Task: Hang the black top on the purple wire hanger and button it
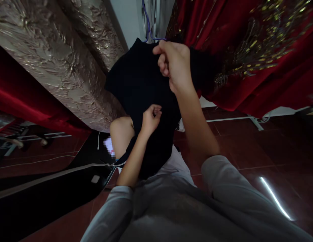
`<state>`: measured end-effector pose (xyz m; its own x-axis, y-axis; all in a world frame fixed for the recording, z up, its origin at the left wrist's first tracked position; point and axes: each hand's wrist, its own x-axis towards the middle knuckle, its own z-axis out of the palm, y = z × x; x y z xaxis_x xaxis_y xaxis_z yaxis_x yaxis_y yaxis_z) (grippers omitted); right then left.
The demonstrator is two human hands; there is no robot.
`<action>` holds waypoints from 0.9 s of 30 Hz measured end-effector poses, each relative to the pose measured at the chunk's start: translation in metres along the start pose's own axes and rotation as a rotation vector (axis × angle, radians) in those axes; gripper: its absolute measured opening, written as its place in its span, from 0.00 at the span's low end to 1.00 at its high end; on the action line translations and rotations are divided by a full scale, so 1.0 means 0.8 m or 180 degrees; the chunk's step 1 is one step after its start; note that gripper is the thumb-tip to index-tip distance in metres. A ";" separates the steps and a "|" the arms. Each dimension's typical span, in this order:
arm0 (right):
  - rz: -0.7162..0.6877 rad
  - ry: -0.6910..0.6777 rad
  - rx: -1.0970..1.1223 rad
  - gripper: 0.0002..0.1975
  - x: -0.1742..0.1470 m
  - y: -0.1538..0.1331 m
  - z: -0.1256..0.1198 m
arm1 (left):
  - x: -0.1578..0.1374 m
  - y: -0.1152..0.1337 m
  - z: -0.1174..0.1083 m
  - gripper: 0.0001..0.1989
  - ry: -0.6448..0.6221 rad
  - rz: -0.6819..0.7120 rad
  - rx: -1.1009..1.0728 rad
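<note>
A dark, nearly black garment (143,80) fills the middle of the view, spread below a purple hanger (148,25). My right hand (175,62) is raised in front of its upper part, close to the hanger's arm. Its fingers are curled and thumb and forefinger come together; anything between them is too small to make out. Lower down, my left hand (151,117) is against the garment's front with fingers bent towards the thumb in a pinch. What it grips, perhaps a bit of the dark cloth, cannot be seen.
Beige crinkled curtains (70,67) hang at left, red cloth with gold sequins (247,60) at right. A black tabletop (58,191) at lower left carries a white cable (58,170) and a small white square (95,179). A white rack foot (256,123) stands on red tiles.
</note>
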<state>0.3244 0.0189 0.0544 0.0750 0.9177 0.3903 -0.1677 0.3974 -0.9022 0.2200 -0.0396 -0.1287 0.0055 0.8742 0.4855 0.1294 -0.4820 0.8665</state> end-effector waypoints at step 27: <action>-0.0555 0.0013 -0.1722 0.20 -0.054 0.115 -0.022 | 0.185 0.149 -0.107 0.05 0.0883 0.2235 0.1307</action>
<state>0.3228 0.0157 -0.0488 0.0603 0.8380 0.5423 0.3749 0.4844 -0.7904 0.1510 0.0272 0.0566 -0.0171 0.3095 0.9507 0.5357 -0.8000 0.2701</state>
